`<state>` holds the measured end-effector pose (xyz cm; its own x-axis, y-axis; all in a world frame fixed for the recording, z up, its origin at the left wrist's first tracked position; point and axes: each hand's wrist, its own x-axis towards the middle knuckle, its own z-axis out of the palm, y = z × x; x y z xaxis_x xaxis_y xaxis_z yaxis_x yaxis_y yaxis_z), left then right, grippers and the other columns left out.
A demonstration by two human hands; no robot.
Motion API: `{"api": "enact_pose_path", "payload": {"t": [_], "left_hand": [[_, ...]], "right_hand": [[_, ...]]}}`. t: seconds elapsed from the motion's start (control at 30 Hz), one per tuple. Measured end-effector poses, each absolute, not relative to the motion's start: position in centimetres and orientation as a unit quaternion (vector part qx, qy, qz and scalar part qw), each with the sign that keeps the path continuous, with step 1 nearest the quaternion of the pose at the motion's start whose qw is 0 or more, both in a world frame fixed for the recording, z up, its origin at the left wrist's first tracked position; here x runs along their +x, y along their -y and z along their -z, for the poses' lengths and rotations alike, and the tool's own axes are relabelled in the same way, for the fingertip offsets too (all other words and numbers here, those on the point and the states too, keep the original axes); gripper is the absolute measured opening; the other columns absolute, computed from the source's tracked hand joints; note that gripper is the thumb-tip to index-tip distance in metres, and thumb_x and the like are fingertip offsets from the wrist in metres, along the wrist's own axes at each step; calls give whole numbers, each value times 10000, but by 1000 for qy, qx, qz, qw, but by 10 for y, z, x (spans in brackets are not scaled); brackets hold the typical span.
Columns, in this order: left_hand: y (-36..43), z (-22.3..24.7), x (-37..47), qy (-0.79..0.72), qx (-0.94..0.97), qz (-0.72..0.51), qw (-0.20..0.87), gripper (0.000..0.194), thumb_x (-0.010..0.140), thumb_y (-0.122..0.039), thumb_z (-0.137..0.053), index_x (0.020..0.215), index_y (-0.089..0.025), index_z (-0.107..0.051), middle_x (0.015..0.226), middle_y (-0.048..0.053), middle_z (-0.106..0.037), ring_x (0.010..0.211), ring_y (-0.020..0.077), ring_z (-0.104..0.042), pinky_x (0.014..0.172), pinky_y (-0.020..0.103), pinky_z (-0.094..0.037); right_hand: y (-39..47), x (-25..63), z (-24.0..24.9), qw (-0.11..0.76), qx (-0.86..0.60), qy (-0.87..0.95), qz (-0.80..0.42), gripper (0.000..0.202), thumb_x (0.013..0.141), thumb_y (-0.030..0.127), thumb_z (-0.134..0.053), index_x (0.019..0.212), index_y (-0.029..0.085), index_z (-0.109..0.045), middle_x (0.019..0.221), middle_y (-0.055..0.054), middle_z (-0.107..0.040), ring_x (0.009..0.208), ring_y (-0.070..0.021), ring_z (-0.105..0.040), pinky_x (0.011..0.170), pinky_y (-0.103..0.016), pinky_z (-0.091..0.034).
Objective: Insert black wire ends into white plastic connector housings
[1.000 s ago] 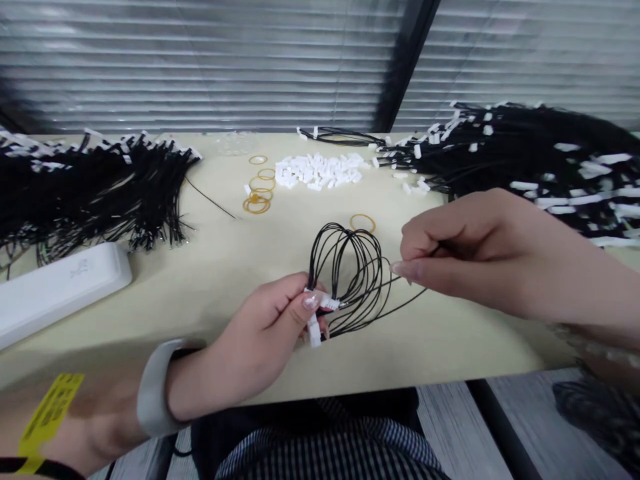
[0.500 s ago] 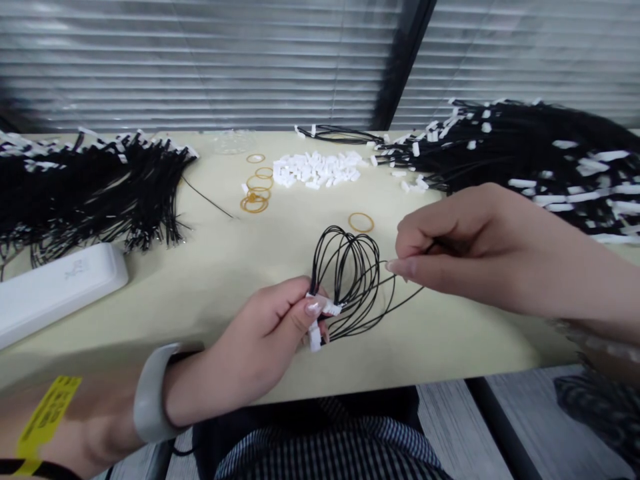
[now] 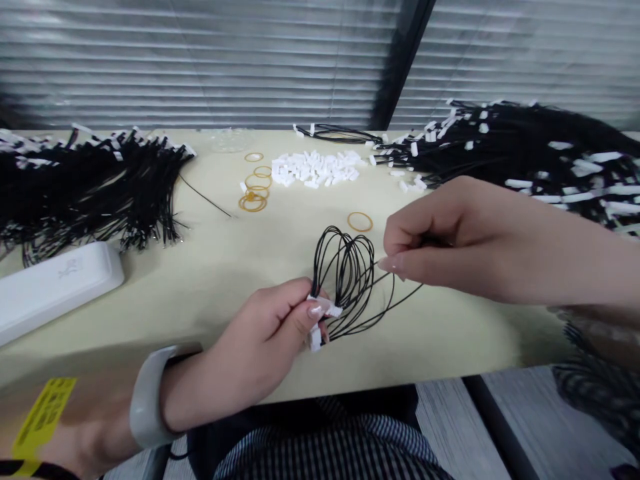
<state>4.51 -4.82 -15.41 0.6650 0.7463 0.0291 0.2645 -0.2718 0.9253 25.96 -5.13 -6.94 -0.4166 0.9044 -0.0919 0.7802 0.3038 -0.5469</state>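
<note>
Black wires (image 3: 345, 263) arch in loops between white plug connectors (image 3: 315, 337) above the table's front half. My left hand (image 3: 280, 327) is closed on the connectors, pinching them between thumb and fingers. To the right, my right hand (image 3: 450, 247) pinches a thin black wire (image 3: 385, 270) that runs from the looped bundle; its fingers are curled and hide the wire's end. A yellow rubber band (image 3: 360, 221) lies on the table just behind the loops.
Loose white connectors (image 3: 315, 168) are heaped at the back, beside several yellow rubber bands (image 3: 254, 200). Piles of black wires lie at left (image 3: 100, 187) and right (image 3: 530, 147). A white oblong device (image 3: 60, 287) rests front left. Window blinds (image 3: 200, 67) rise behind the table (image 3: 210, 253).
My right hand has moved slightly left, closer to the wire loops, still pinching the wire. My left hand keeps its hold on the connectors.
</note>
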Motion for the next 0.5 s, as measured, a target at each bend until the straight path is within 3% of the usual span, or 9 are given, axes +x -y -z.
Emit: {"api": "enact_pose_path", "payload": {"t": [0.33,0.5], "left_hand": [[49,158,42,-336,761,-234,503,289,915,-304,-343,712,-179,-506,651,-16,-540,583,103,-474,546,204,-373],[48,158,44,-352,763,-229,491,305,916,-333,-325,718,-181,-499,655,-12,-545,586,110,-477,553,212,-384]], "right_hand": [[33,246,62,38,-532,794,-293,247,768,178,-480,522,164,-461,438,46,-304,381,-38,-240,334,-195,-199],[35,243,66,17,-480,864,-151,222,771,172,-479,550,165,-501,475,41,-445,434,-52,-355,415,-206,-266]]}}
